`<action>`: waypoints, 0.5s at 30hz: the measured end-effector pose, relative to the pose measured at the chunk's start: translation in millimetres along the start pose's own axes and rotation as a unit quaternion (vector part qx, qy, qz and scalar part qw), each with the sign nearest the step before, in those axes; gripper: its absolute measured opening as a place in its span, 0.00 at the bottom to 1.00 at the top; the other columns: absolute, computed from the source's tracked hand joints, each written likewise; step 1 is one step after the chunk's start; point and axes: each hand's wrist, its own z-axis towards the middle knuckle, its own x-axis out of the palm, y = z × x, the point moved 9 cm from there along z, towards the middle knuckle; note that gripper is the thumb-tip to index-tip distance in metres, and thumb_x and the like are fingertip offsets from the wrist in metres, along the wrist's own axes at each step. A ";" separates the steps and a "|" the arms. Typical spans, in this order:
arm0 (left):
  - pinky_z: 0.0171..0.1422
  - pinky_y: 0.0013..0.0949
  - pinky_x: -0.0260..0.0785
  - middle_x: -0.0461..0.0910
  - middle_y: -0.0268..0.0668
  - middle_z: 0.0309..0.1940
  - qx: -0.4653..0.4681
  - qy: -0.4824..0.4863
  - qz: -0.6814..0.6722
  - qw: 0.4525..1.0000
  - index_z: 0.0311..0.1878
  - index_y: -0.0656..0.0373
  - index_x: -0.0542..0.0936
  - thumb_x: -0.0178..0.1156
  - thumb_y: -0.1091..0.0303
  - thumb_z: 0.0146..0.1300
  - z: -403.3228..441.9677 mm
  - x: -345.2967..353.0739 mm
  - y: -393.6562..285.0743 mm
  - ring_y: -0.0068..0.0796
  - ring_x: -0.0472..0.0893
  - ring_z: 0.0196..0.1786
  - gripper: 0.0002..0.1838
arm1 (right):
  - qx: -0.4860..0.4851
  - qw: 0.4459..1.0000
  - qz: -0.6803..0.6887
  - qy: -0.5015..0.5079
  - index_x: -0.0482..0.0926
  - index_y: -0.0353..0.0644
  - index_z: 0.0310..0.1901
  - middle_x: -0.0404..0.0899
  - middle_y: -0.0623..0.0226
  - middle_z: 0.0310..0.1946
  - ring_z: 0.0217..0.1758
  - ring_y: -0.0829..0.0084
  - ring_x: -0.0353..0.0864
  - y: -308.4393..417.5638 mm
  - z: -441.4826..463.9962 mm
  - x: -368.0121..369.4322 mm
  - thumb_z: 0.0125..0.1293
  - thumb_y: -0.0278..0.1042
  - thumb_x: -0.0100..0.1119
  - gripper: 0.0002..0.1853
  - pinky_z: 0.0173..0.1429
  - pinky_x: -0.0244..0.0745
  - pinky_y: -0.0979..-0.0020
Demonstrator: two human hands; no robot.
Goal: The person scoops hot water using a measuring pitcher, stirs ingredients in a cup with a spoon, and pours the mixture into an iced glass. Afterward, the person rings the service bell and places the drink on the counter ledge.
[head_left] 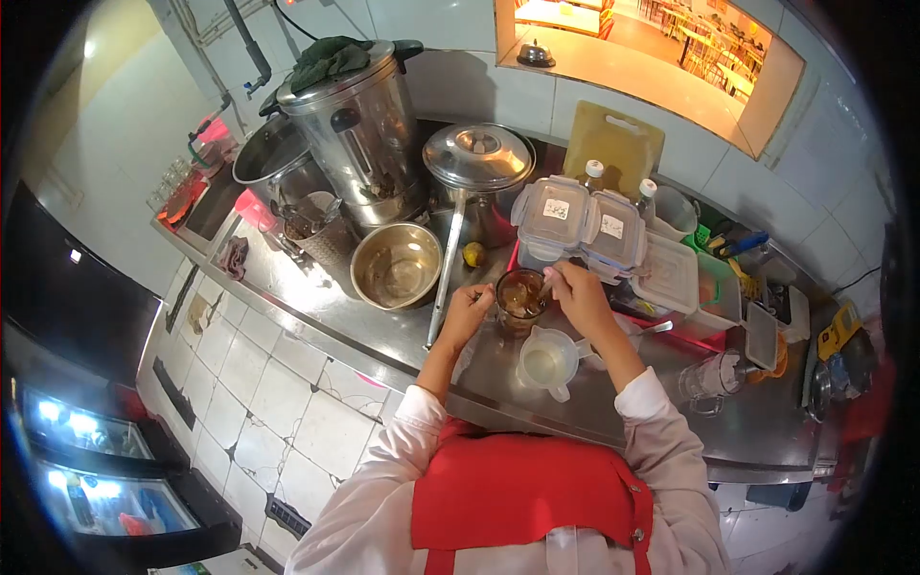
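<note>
A glass mug (522, 299) of brown drink stands on the steel counter (316, 307). My left hand (467, 314) is closed at the mug's left side, on its handle. Over the mug's right rim, my right hand (575, 292) has its fingers pinched together; what they hold is too small to make out. Just below the mug sits a clear plastic jug (547, 362) with pale liquid. A yellowish-green fruit (474, 254) lies behind my left hand, beside a long metal handle (448, 268).
A steel bowl (397, 266), a tall steel urn (355, 134) and a lidded pot (479, 158) stand at the back left. Lidded plastic boxes (613, 230) fill the back right. An empty glass mug (711, 379) is at the right, near a spoon (654, 329).
</note>
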 end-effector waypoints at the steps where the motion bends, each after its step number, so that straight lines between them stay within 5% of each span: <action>1: 0.28 0.27 0.50 0.60 0.21 0.17 0.008 0.002 -0.004 1.000 0.19 0.58 0.65 0.50 0.62 0.71 0.5 0.3 0.8 0.13 0.58 0.24 0.22 | -0.033 0.999 -0.020 -0.017 0.72 0.33 0.30 0.74 0.49 0.22 0.27 0.48 0.75 2.8 0.0 -1.8 0.69 0.35 0.53 0.14 0.34 0.67 0.56; 6: 0.28 0.27 0.52 0.60 0.21 0.17 0.028 0.003 -0.005 1.000 0.20 0.59 0.66 0.50 0.61 0.71 0.3 0.6 0.3 0.13 0.58 0.25 0.21 | -0.014 1.000 -0.019 -0.002 0.73 0.33 0.30 0.73 0.50 0.21 0.26 0.49 0.75 -3.5 1.1 0.3 0.69 0.35 0.53 0.13 0.33 0.67 0.56; 9: 0.28 0.27 0.52 0.61 0.21 0.17 0.020 0.002 0.000 1.000 0.21 0.60 0.67 0.51 0.60 0.71 -0.2 1.1 -0.7 0.13 0.59 0.25 0.21 | -0.085 0.994 -0.049 -0.047 0.73 0.33 0.30 0.74 0.52 0.18 0.24 0.50 0.75 13.6 -0.5 -6.2 0.69 0.34 0.52 0.13 0.31 0.68 0.57; 12: 0.28 0.27 0.52 0.62 0.22 0.17 0.014 0.000 0.000 1.000 0.21 0.60 0.68 0.51 0.60 0.71 -1.8 -0.5 -4.2 0.13 0.59 0.25 0.21 | 0.008 1.000 0.009 0.001 0.73 0.33 0.31 0.74 0.53 0.18 0.24 0.53 0.77 0.1 1.7 0.7 0.69 0.34 0.52 0.13 0.32 0.69 0.59; 14: 0.28 0.27 0.52 0.62 0.22 0.17 0.008 0.001 0.001 1.000 0.21 0.61 0.69 0.51 0.59 0.70 -1.7 0.0 -4.2 0.13 0.59 0.25 0.21 | -0.055 0.996 -0.053 -0.037 0.75 0.33 0.32 0.75 0.60 0.17 0.20 0.70 0.75 0.1 1.6 -3.3 0.70 0.34 0.52 0.13 0.29 0.68 0.68; 15: 0.28 0.27 0.52 0.62 0.22 0.17 0.014 0.001 0.005 1.000 0.21 0.61 0.69 0.51 0.60 0.71 -1.5 0.2 -3.8 0.13 0.59 0.25 0.21 | -0.055 0.996 -0.053 -0.036 0.75 0.33 0.32 0.75 0.60 0.17 0.20 0.70 0.75 3.4 1.4 -4.5 0.70 0.34 0.52 0.13 0.29 0.68 0.68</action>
